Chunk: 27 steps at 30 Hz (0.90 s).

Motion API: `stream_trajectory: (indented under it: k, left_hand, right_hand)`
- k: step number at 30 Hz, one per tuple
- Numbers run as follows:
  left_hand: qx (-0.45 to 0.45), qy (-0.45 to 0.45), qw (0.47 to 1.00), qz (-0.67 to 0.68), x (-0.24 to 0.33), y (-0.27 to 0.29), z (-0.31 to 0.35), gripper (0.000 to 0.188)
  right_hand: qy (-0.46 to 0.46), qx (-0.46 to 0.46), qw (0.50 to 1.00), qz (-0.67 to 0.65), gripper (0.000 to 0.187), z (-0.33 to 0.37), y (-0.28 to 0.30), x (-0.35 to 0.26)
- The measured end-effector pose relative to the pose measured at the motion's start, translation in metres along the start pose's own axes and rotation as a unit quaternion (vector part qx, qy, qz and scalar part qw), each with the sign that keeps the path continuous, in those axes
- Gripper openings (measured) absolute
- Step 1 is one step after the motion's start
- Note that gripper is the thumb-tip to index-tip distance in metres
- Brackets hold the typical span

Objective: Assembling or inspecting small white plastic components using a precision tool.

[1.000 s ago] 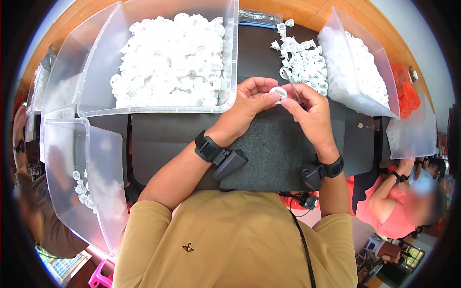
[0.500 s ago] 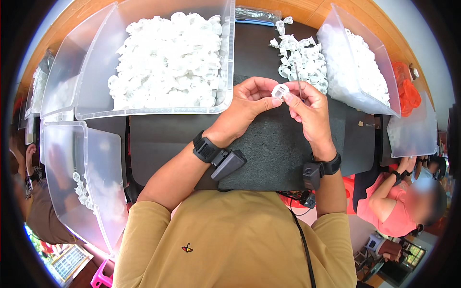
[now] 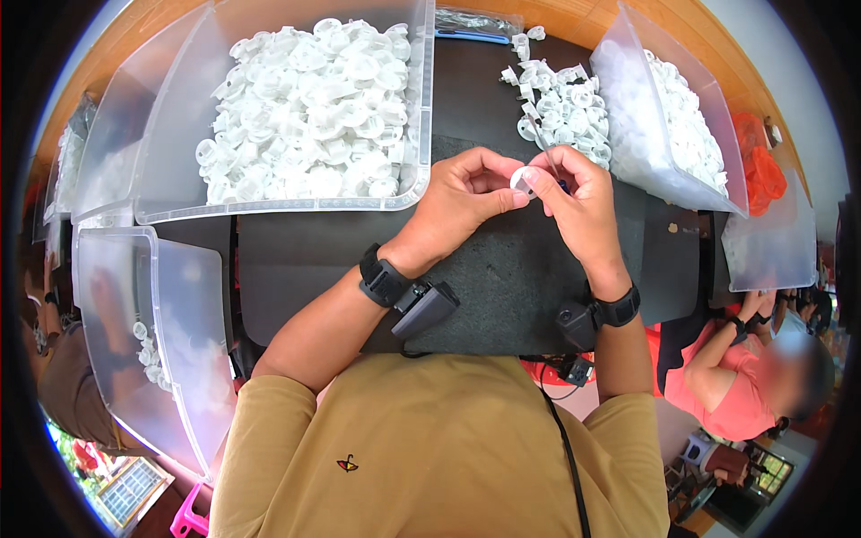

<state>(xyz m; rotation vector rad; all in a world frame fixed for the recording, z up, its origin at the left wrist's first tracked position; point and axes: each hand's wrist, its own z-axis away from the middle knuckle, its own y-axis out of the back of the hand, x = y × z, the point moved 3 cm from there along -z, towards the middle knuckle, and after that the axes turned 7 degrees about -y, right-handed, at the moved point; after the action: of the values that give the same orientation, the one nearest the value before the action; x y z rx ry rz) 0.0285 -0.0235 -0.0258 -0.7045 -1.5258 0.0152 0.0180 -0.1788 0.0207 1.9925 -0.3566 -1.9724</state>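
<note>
Pinching a white part (image 3: 521, 181) with left hand (image 3: 459, 195); with right hand (image 3: 581, 199), touching it and holding, apparently, a thin tool (image 3: 543, 144).

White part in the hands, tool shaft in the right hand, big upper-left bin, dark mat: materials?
White part: likely moulded plastic, smooth; pale, crisp rim.
Tool shaft: probably metal, smooth; slim, grey.
Bin: likely plastic, smooth; see-through walls.
Mat: matte, finely textured; felt or foam, can't tell.

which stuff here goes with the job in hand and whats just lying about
Seemingly in use:
white piece between left hand and right hand
slim tool in the right hand
loose white pile
large bin of white pieces

Apparently just lying about:
orange bag
flat blue item
pink stool
</note>
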Motion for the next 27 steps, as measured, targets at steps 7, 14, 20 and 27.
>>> stream_trajectory:
  k: [7,14,20,27]
  left_hand:
    - [0.027,0.011,0.996,0.083,-0.0001,0.0030,-0.0028,0.031]
    - [0.020,0.044,0.994,0.103,-0.0019,0.0011,-0.0013,0.034]
    - [0.005,0.015,0.999,0.039,0.0023,0.0001,-0.0001,0.030]
    - [-0.012,-0.001,1.000,-0.021,0.0036,0.0012,-0.0008,0.029]
  right_hand:
    - [-0.079,-0.033,0.990,-0.109,0.015,0.0043,0.0065,-0.0042]
    - [-0.072,-0.009,0.995,-0.070,0.016,0.0040,0.0040,-0.0032]
    - [-0.082,-0.005,0.991,-0.103,0.013,0.0053,0.0005,-0.0032]
    - [-0.053,-0.018,0.997,-0.061,0.011,0.0037,-0.0022,-0.0036]
